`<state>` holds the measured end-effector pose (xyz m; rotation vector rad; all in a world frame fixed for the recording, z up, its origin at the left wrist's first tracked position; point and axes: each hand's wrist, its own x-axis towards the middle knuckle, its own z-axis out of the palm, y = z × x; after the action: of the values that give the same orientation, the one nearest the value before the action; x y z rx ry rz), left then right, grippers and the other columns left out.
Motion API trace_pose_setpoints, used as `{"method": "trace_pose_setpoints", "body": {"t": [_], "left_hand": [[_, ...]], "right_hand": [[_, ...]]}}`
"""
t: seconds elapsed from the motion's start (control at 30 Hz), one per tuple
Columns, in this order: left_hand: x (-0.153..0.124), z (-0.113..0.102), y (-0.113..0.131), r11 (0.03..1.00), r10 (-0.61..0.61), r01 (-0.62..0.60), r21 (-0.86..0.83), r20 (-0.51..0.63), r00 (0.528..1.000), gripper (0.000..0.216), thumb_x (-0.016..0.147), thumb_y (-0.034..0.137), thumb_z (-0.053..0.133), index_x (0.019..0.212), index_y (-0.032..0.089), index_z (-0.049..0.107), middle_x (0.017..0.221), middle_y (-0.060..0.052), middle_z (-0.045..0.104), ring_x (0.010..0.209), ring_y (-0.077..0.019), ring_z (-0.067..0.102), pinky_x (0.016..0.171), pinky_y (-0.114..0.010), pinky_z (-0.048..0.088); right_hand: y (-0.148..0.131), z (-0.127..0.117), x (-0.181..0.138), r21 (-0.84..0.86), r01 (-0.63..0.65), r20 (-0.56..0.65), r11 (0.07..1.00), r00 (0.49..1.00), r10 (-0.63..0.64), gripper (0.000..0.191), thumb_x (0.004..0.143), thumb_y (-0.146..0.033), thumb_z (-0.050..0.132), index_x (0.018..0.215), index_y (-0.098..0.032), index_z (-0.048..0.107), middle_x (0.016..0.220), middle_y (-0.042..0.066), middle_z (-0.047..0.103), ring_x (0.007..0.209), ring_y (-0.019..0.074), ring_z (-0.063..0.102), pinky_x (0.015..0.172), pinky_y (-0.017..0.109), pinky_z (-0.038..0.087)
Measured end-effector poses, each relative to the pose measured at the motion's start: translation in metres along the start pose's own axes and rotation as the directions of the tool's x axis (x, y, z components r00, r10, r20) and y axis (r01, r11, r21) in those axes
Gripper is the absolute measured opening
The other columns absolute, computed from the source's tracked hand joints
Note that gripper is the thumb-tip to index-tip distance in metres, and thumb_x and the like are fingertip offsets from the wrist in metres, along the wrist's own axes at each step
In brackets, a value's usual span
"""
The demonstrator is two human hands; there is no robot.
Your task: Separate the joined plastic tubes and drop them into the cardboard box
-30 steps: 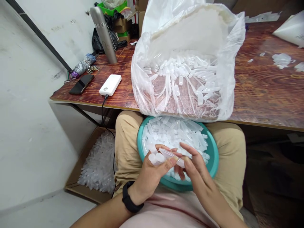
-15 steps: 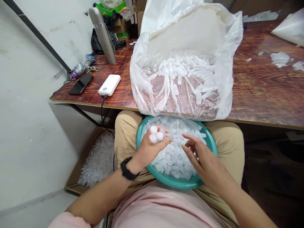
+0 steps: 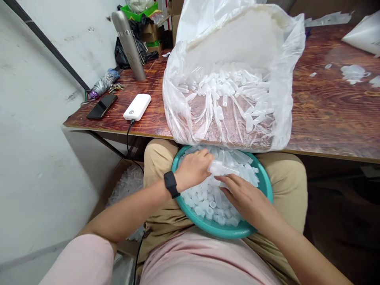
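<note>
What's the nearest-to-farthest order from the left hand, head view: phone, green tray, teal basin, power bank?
1. Teal basin: beneath the left hand
2. Power bank: table, left side
3. Phone: table, further left
4. Green tray: far back, left

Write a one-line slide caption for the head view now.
Left hand and right hand over a basin of plastic pieces, an open plastic bag on the table beyond.

a scuffed white wall (image 3: 32, 158) rises at left, a dark pole (image 3: 56, 52) slanting across it; a reddish-brown, wood-grained table (image 3: 332, 107) stands alongside, shadowy underneath; pale floor (image 3: 53, 267) shows below.
</note>
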<state>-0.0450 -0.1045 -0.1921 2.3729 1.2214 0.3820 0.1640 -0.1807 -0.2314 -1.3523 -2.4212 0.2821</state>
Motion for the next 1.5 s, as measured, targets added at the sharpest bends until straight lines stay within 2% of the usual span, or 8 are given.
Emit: {"method": "trace_pose_setpoints", "body": {"t": [0.17,0.3,0.4,0.57,0.7,0.9,1.07,1.5], "left_hand": [[-0.039,-0.011,0.016,0.930,-0.113,0.082,-0.358,-0.064,0.992,0.023,0.092,0.045,0.070,0.098,0.023,0.067,0.084,0.000,0.071,0.077,-0.0205,0.067,0.070,-0.030,0.048],[-0.067,-0.011,0.028,0.787,-0.142,0.092,-0.610,-0.035,0.989,0.029,0.090,0.046,0.073,0.105,0.021,0.070,0.094,-0.002,0.074,0.082,-0.0185,0.068,0.075,-0.028,0.050],[-0.077,-0.013,0.029,0.835,-0.023,-0.003,-0.550,-0.041,0.999,0.022,0.092,0.035,0.073,0.108,0.020,0.070,0.103,-0.004,0.073,0.091,-0.0188,0.067,0.083,-0.029,0.050],[-0.082,-0.015,0.025,0.933,0.104,-0.122,-0.338,-0.070,0.992,0.013,0.097,0.020,0.063,0.108,0.019,0.069,0.100,-0.005,0.067,0.094,-0.0192,0.065,0.085,-0.030,0.051],[-0.085,-0.014,0.027,0.942,0.135,-0.157,-0.297,-0.093,0.987,0.014,0.095,0.016,0.063,0.108,0.019,0.067,0.097,-0.003,0.065,0.091,-0.0180,0.064,0.081,-0.028,0.052],[-0.089,-0.012,0.033,0.960,0.244,-0.265,-0.092,-0.192,0.951,0.016,0.098,0.015,0.059,0.111,0.018,0.068,0.093,-0.004,0.063,0.086,-0.0183,0.062,0.078,-0.029,0.052],[-0.092,-0.008,0.036,0.956,0.264,-0.284,-0.074,-0.203,0.943,0.016,0.101,0.021,0.057,0.112,0.018,0.068,0.090,-0.004,0.063,0.083,-0.0181,0.061,0.076,-0.029,0.053],[-0.097,0.004,0.042,0.957,0.264,-0.281,-0.066,-0.196,0.944,0.021,0.106,0.026,0.049,0.107,0.017,0.068,0.087,-0.004,0.063,0.082,-0.0183,0.062,0.075,-0.029,0.054]], "right_hand": [[-0.008,-0.022,-0.004,0.359,-0.117,-0.185,0.926,0.963,0.194,0.024,0.103,-0.036,0.056,0.119,-0.027,0.070,0.113,0.009,0.068,0.095,0.0202,0.072,0.071,0.031,0.062],[-0.020,-0.036,-0.010,0.406,-0.080,-0.211,0.911,0.961,0.178,0.027,0.101,-0.034,0.062,0.127,-0.032,0.069,0.111,0.006,0.069,0.091,0.0183,0.070,0.073,0.030,0.060],[-0.028,-0.044,-0.013,0.400,-0.052,-0.163,0.915,0.978,0.127,0.028,0.098,-0.033,0.068,0.126,-0.031,0.066,0.097,0.002,0.070,0.082,0.0168,0.069,0.073,0.030,0.060],[-0.043,-0.059,-0.012,0.342,0.029,-0.145,0.939,0.989,0.023,0.023,0.103,-0.032,0.058,0.122,-0.035,0.070,0.119,0.007,0.068,0.109,0.0220,0.072,0.088,0.034,0.063],[-0.053,-0.065,-0.015,0.311,0.077,-0.157,0.947,0.987,-0.029,0.030,0.106,-0.031,0.053,0.133,-0.037,0.064,0.107,0.005,0.071,0.095,0.0187,0.075,0.080,0.028,0.064],[-0.060,-0.060,-0.020,0.309,-0.024,-0.139,0.951,0.988,0.070,0.029,0.108,-0.035,0.047,0.136,-0.032,0.056,0.109,0.004,0.077,0.089,0.0173,0.078,0.074,0.025,0.064],[-0.063,-0.057,-0.025,0.277,-0.027,-0.113,0.960,0.992,0.060,0.038,0.107,-0.040,0.048,0.144,-0.030,0.048,0.118,0.008,0.075,0.098,0.0206,0.077,0.082,0.031,0.065],[-0.061,-0.047,-0.035,0.305,-0.083,-0.037,0.949,0.994,0.099,0.038,0.108,-0.041,0.045,0.145,-0.030,0.044,0.108,0.005,0.076,0.084,0.0166,0.077,0.073,0.027,0.063]]}}
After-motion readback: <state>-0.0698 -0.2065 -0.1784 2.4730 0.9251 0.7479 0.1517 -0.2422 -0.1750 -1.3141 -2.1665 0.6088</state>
